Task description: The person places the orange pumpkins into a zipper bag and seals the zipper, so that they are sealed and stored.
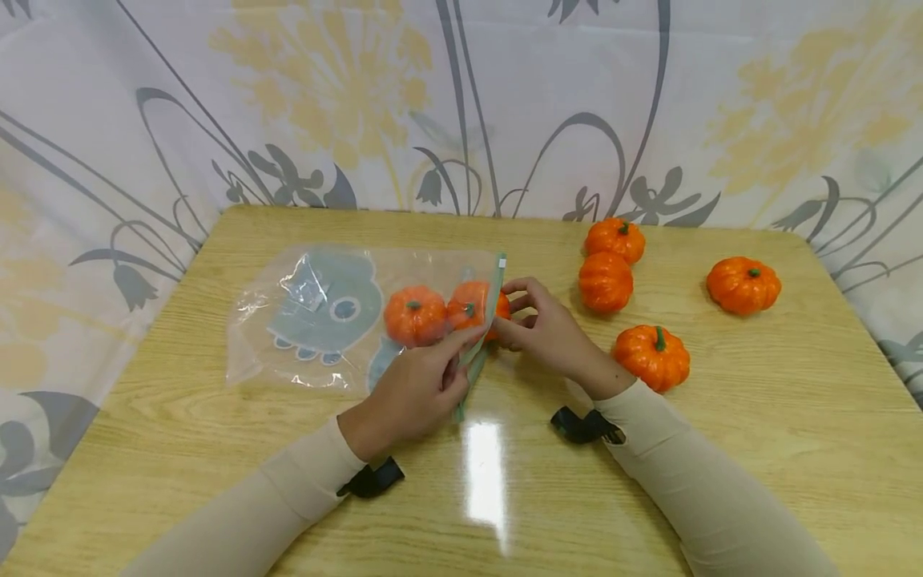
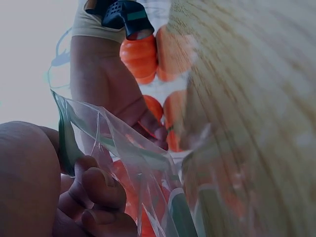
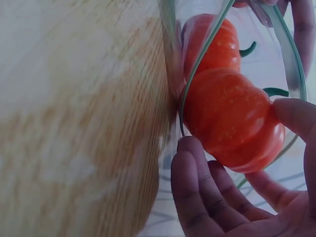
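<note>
A clear zip bag (image 1: pixel 248 336) with a blue dinosaur print and a green zip edge lies flat on the table. One orange toy pumpkin (image 1: pixel 416 315) is inside it. A second pumpkin (image 3: pixel 232 118) sits partly through the bag's mouth. My right hand (image 1: pixel 544 324) holds that one from outside, its thumb on one side near the stem and its fingers curled around the other. My left hand (image 1: pixel 418 389) pinches the near part of the bag's green-edged opening; in the left wrist view its fingers (image 2: pixel 103 187) are curled at the plastic.
Two pumpkins touch each other toward the back right, a front one (image 1: pixel 606 283) and a rear one (image 1: pixel 616 239). Another pumpkin (image 1: pixel 652 358) stands beside my right wrist, and one (image 1: pixel 743 285) lies farther right. A patterned cloth (image 1: pixel 505 104) hangs behind the table (image 1: pixel 447 513).
</note>
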Demonstrator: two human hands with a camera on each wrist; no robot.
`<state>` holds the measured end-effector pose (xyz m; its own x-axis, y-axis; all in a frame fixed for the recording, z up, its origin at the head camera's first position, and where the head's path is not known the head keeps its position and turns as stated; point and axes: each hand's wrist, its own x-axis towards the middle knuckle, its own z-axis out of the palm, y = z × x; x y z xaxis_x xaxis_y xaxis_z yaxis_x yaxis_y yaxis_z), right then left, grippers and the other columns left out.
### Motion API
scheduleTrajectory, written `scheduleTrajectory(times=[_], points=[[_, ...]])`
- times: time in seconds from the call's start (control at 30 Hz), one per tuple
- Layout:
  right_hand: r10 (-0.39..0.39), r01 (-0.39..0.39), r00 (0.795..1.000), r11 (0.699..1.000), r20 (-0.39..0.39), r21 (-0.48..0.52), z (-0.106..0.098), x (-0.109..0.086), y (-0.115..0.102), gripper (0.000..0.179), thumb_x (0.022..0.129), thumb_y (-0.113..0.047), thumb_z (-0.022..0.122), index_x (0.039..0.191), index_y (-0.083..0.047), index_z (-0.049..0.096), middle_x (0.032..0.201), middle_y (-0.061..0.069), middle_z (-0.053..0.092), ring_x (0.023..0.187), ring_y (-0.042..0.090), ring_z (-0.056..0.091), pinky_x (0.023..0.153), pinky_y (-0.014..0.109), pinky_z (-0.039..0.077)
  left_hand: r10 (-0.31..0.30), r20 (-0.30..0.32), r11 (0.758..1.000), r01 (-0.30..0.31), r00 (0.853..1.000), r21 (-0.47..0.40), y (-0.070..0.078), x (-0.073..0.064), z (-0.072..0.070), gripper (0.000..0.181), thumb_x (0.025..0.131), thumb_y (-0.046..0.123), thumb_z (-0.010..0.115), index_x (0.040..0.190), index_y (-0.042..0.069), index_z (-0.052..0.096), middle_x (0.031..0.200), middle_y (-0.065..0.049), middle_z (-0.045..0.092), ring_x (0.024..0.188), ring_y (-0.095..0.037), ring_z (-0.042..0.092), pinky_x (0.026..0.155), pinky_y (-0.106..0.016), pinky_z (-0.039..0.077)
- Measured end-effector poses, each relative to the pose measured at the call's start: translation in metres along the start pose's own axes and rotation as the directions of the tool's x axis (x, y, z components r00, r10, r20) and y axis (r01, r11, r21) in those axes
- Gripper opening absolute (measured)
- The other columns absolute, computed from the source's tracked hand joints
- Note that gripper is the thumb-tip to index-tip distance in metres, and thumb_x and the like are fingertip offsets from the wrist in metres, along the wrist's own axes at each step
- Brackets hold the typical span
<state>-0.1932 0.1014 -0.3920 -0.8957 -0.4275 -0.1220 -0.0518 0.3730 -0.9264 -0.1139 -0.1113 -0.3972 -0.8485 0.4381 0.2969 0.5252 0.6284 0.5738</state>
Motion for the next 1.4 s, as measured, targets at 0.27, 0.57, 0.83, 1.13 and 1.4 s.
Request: scheduleTrajectory(times=[0.27, 0.57, 0.83, 1.13, 1.4], points=[[0.023, -0.024, 1.000, 0.994, -0.004, -0.108, -0.0006, 0.0010, 0.0006, 0.051, 0.097, -0.031, 0.064, 0.141, -0.013, 0.044, 0.102, 0.016, 0.060, 0.072, 0.024, 0.067, 0.067, 0.033, 0.056, 0.005, 0.000, 1.000, -0.005, 1.000, 0.008, -0.0008, -0.0001, 0.0007, 0.056, 0.089, 0.007, 0.057, 0.144, 0.013, 0.052, 0.061, 0.010, 0.040, 0.048, 0.002, 0.029, 0.046, -0.017, 0.028], [0.020, -0.016, 1.000, 0.987, 0.021, -0.160, 0.0001, 0.0002, -0.0026, 0.053, 0.097, -0.029, 0.065, 0.144, -0.011, 0.049, 0.105, 0.014, 0.069, 0.078, 0.020, 0.070, 0.067, 0.030, 0.054, 0.015, 0.005, 0.999, -0.016, 1.000, 0.039, -0.0018, 0.0006, 0.0011, 0.055, 0.089, 0.007, 0.058, 0.144, 0.012, 0.052, 0.062, 0.011, 0.043, 0.049, 0.001, 0.033, 0.047, -0.016, 0.029], [0.001, 0.007, 0.999, 0.983, 0.047, -0.185, 0.0006, 0.0009, -0.0015, 0.054, 0.098, -0.028, 0.064, 0.145, -0.007, 0.050, 0.104, 0.014, 0.073, 0.080, 0.019, 0.072, 0.070, 0.029, 0.054, 0.004, 0.017, 0.999, -0.005, 1.000, 0.037, -0.0016, 0.0010, 0.0012, 0.054, 0.090, 0.008, 0.057, 0.144, 0.013, 0.052, 0.058, 0.012, 0.038, 0.047, 0.001, 0.030, 0.045, -0.016, 0.027], [-0.009, 0.023, 0.998, 0.975, 0.063, -0.223, 0.0025, -0.0002, 0.0004, 0.047, 0.098, -0.027, 0.063, 0.140, -0.008, 0.056, 0.095, 0.011, 0.073, 0.076, 0.019, 0.070, 0.064, 0.028, 0.050, 0.003, 0.021, 0.999, -0.004, 1.000, 0.049, -0.0015, -0.0003, 0.0027, 0.055, 0.090, 0.008, 0.057, 0.144, 0.014, 0.052, 0.060, 0.011, 0.041, 0.048, 0.000, 0.032, 0.046, -0.017, 0.028], [-0.011, 0.030, 0.998, 0.960, 0.068, -0.279, 0.0026, -0.0008, 0.0017, 0.045, 0.098, -0.029, 0.063, 0.137, -0.006, 0.059, 0.098, 0.009, 0.073, 0.076, 0.016, 0.067, 0.066, 0.030, 0.050, 0.013, 0.027, 0.998, -0.015, 1.000, 0.064, -0.0015, -0.0007, 0.0032, 0.054, 0.090, 0.008, 0.056, 0.144, 0.013, 0.052, 0.060, 0.010, 0.042, 0.047, 0.000, 0.031, 0.045, -0.016, 0.027]])
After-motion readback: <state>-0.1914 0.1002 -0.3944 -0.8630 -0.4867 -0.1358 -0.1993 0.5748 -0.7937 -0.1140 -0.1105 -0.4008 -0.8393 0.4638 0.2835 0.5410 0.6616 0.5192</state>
